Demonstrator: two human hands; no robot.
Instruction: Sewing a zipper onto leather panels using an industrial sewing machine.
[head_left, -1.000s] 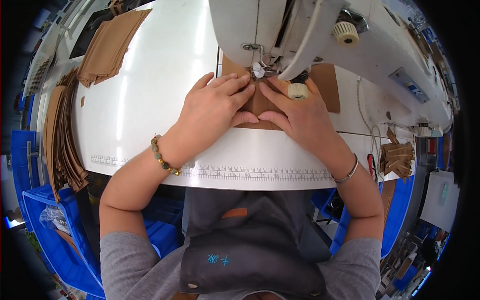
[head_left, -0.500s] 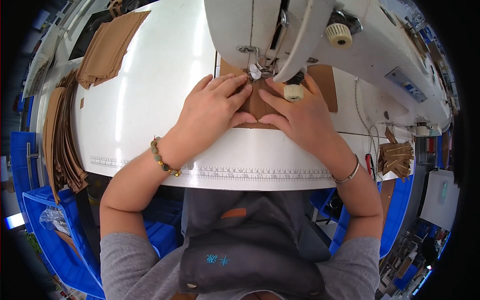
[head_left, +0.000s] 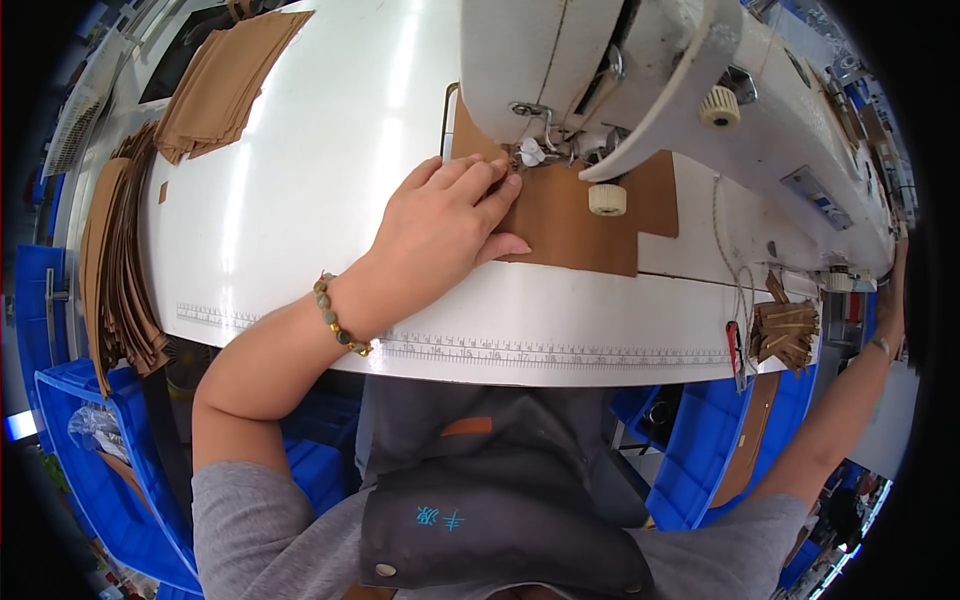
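Note:
My left hand (head_left: 437, 222) lies on the left part of a brown leather-like piece (head_left: 580, 222), fingers stretched and pressing it down, thumb set apart at its front edge. Its fingertips sit just left of the presser foot (head_left: 531, 152) of a white sewing machine (head_left: 780, 130). The piece runs beneath the needle area. Far out to the right, my right hand (head_left: 893, 290) reaches to the end of the machine head. Its fingers are dim and partly lost at the picture's rim, so what they touch is hidden.
Stacked brown pieces (head_left: 228, 88) lie at the back left, and more hang over the table's left edge (head_left: 125, 265). A printed ruler strip (head_left: 500, 353) runs along the front. Brown strips (head_left: 783, 333) and small red-handled snips (head_left: 735, 350) lie right. Blue bins (head_left: 100, 450) stand below.
My right hand has left the brown piece and swung far right to the machine's end. The left hand stays on the piece. The view has shifted slightly, and more of the piece shows.

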